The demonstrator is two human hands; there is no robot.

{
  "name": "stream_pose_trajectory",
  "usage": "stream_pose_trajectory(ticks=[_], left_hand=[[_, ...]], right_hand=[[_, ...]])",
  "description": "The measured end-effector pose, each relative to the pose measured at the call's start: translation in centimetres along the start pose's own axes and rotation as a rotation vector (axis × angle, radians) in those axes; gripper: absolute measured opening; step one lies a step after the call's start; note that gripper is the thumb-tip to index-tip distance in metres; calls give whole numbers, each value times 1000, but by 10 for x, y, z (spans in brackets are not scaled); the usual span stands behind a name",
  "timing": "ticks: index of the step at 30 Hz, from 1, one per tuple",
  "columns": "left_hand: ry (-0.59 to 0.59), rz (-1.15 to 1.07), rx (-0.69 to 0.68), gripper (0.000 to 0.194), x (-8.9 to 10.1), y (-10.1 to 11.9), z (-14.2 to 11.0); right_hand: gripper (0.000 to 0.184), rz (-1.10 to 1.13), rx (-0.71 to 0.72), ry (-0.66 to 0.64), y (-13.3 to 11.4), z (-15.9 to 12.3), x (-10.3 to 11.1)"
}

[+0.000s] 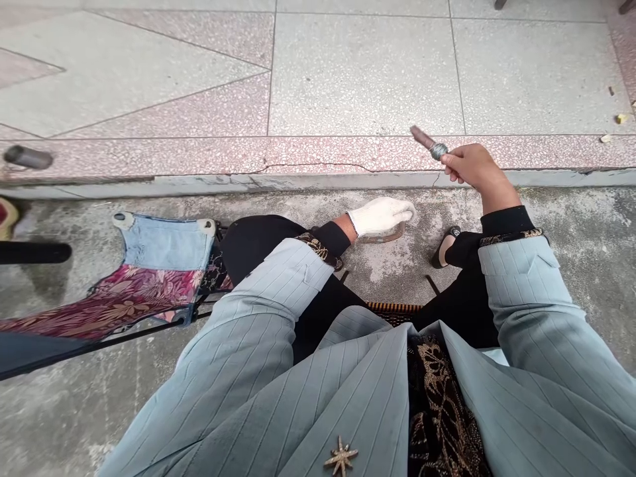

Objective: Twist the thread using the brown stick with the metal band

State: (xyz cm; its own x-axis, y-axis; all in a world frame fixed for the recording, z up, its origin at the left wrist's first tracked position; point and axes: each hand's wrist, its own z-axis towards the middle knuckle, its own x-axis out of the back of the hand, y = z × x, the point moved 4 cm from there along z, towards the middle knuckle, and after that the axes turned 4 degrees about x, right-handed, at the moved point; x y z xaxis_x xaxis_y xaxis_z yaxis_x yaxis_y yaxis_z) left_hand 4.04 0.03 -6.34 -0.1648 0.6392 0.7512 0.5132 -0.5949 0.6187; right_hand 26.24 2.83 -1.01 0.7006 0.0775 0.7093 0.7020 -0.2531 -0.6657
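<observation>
- Spotting at far left a dark cylinder (28, 158) on the terrazzo ledge (318, 156), we note a folding chair (163, 242) with a denim and floral patchwork seat below it; a careless swing of the left elbow could knock the chair.
- Our left hand (381, 216), in a white knit glove, sits cupped over a curved brownish piece (385, 235) low on the concrete floor (318, 278); we cannot tell if this grip is closed on it, and the slick knit could let it slide.
- Our bare right hand (467, 165) is raised, its grip closed narrow around a brown rod with a ribbed metal collar (437, 150), which is held out over the ledge. A loose hold could drop it, and it could chip or roll away on the hard stone.
- Near the right edge, small yellowish bits (621, 118) lie on the terrazzo.
</observation>
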Motion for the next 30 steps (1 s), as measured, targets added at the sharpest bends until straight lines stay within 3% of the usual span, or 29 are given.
stream_pose_trajectory(ticks=[4, 8, 11, 15, 18, 21, 23, 25, 27, 30], left_hand=[[53, 69, 29, 35, 12, 4, -5], [197, -20, 56, 36, 25, -4, -7], [281, -147, 41, 34, 33, -11, -8], [362, -267, 50, 33, 42, -15, -9], [355, -328, 90, 32, 43, -16, -9], [325, -353, 98, 33, 42, -21, -6], [307, -360, 88, 34, 39, -26, -3], [289, -374, 78, 34, 33, -31, 1], [249, -389, 89, 34, 24, -32, 5], [85, -359, 100, 39, 5, -25, 6]], right_hand=[[34, -453, -17, -104, 0, 7, -14], [27, -672, -4, -389, 0, 4, -35], [30, -617, -12, -636, 2, -5, -48], [35, -440, 105, -922, -2, -20, -61], [37, -225, 175, -1125, -11, -32, -69], [39, -37, 203, -1235, -21, -41, -69], [40, 37, 216, -1230, -28, -44, -63], [39, 94, 233, -1146, -33, -46, -52], [38, 156, 251, -983, -37, -44, -37], [36, 234, 248, -670, -37, -37, -15]])
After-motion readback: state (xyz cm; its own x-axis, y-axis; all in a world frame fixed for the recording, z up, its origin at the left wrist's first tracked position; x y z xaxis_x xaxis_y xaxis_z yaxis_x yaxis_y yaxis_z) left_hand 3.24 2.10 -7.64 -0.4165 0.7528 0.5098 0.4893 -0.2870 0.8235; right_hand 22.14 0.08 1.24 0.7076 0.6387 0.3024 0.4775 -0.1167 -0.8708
